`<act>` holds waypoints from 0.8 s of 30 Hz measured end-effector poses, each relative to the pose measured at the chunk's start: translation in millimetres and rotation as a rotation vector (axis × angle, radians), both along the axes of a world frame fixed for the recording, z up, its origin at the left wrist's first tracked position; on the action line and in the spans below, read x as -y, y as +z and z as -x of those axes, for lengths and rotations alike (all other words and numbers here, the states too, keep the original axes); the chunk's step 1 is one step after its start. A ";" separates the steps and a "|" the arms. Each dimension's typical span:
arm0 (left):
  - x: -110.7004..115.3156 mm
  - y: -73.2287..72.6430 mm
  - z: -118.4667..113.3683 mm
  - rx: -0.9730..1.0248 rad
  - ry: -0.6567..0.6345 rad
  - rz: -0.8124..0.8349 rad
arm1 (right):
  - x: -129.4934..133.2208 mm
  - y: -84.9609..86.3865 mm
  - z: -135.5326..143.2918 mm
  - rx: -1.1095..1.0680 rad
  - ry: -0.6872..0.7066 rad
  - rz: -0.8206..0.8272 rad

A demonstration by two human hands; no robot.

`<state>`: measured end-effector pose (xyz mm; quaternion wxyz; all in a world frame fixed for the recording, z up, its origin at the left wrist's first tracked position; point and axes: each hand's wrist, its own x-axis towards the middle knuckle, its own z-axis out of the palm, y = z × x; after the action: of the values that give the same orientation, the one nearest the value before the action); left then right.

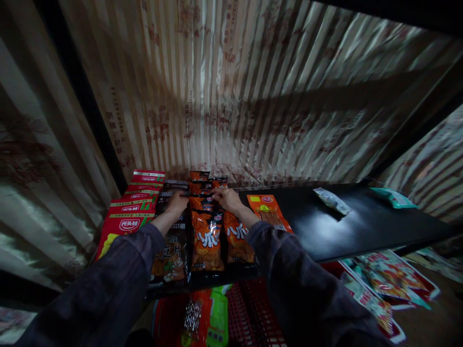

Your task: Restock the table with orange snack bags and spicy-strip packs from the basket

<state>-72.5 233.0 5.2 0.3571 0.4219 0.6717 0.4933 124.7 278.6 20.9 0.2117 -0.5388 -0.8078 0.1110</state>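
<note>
We hold a small shiny orange and black plastic bag [201,204] by its top edge, and it sits right between our two hands. Our left hand [176,204] is bent in close, with its fingertips pinching the left top corner. Our right hand [228,199] is narrow too, its fingertips pinching the right top corner. The bag is in a line of bags like it on a flat black shelf [311,231]. Just in front of it, nearer to us, lies a puffy orange bag with big white letters [207,238], and another orange bag with white letters [237,233] is under our right wrist. Tall shiny black bags [171,255] lie under our left hand, and past them, on the left, is a row of flat red packs [132,209]. To the right of our right hand is a flat orange pack with a yellow label [269,212]. Farther right, well apart, are a little silver-white packet [332,201] and a pale green packet [394,197].
</note>
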 end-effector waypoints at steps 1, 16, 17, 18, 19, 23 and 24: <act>-1.7 -0.8 -1.1 0.018 -0.007 0.007 | -1.6 -1.6 0.9 -0.003 -0.005 0.004; -13.8 -9.9 -5.1 0.038 -0.010 -0.033 | -7.5 -0.6 2.4 -0.015 -0.037 -0.023; -11.8 -9.2 -3.6 0.019 -0.009 -0.034 | -4.5 0.4 2.1 -0.029 -0.032 -0.025; -9.2 -8.1 -2.0 -0.004 -0.002 -0.034 | -0.9 1.6 1.4 -0.055 -0.023 -0.036; -6.0 -6.5 -0.2 -0.029 0.010 -0.035 | 3.5 2.9 0.3 -0.094 -0.016 -0.057; 17.3 0.7 1.5 -0.125 0.043 -0.078 | 33.6 9.9 -6.0 -0.333 0.004 -0.154; 26.1 1.8 -0.4 -0.135 0.032 -0.105 | 44.8 11.1 -7.3 -0.401 -0.001 -0.166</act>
<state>-72.2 206.8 7.0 0.2805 0.4614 0.6741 0.5040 132.0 233.8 31.9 0.4119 -0.4870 -0.7556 0.1491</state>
